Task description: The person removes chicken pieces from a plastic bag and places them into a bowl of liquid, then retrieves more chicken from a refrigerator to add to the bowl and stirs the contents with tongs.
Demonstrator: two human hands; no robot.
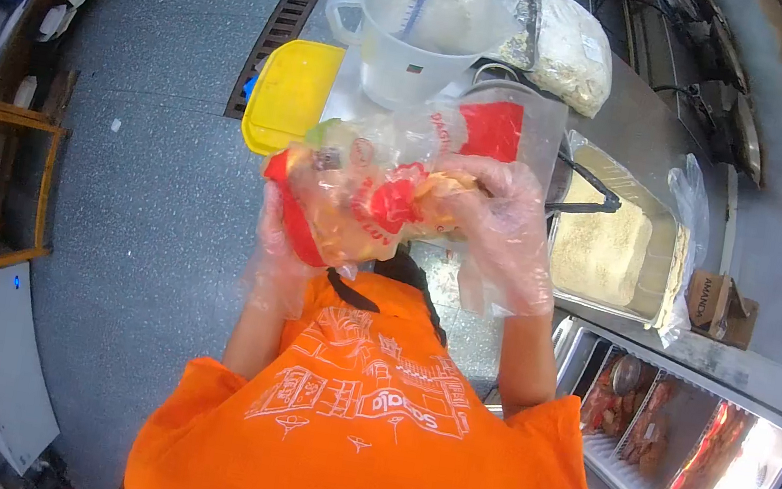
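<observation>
I hold a clear plastic bag (355, 214) with red printing up in front of my chest. Pale orange food shows through its film. My left hand (276, 243), in a clear disposable glove, grips the bag's left end from below and behind, its fingers mostly hidden. At the other end, my right hand (505, 236), gloved the same way, is closed on the bunched film, with a tan-orange patch showing by its fingertips. Just beyond the bag lies a clear wrapper (491, 130) with a red panel, overlapping the bag in this view.
A large plastic measuring jug (389, 52) and a yellow lid (294, 93) stand ahead. Right of them are a bag of white stuff (573, 54) and a metal pan of pale crumbs (614, 242). An open chilled drawer (657, 426) holds food at lower right.
</observation>
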